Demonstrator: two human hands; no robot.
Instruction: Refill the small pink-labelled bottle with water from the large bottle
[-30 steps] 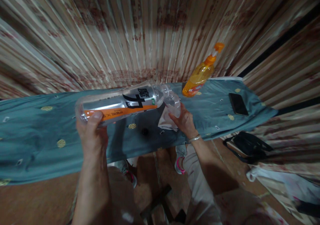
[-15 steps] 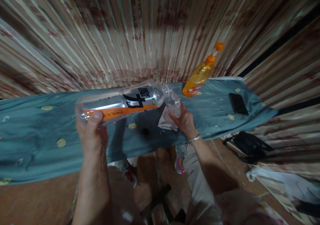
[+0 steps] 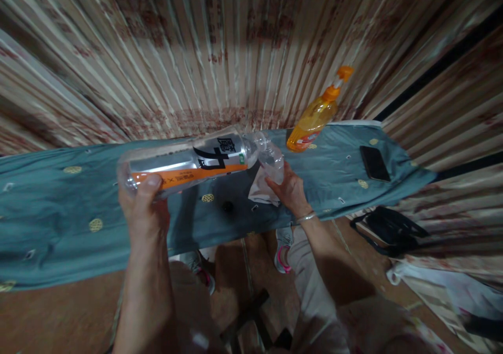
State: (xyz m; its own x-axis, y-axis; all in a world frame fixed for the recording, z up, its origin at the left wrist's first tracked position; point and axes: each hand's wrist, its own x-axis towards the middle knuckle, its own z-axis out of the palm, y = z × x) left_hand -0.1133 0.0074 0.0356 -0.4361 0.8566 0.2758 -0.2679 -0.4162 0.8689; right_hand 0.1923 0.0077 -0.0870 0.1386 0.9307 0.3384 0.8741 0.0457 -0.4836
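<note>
My left hand (image 3: 147, 205) is closed around the base end of a large clear plastic bottle (image 3: 184, 163) with a silver, orange and black label. The bottle lies almost level in the air, its neck pointing right. My right hand (image 3: 290, 189) grips a small clear plastic cup (image 3: 274, 166), tilted towards the bottle, with its rim at the bottle's mouth. Whether the two touch, or any liquid runs between them, I cannot make out. Below the cup a whitish folded cloth or tissue (image 3: 262, 190) rests on the table. A small dark bottle cap (image 3: 227, 206) lies to its left.
A teal patterned cloth covers the narrow table (image 3: 70, 223). An orange pump bottle (image 3: 312, 121) stands at the back, with a black phone (image 3: 375, 163) to its right. Pleated curtains (image 3: 188, 55) hang behind. On the floor at right is a black bag (image 3: 393, 228).
</note>
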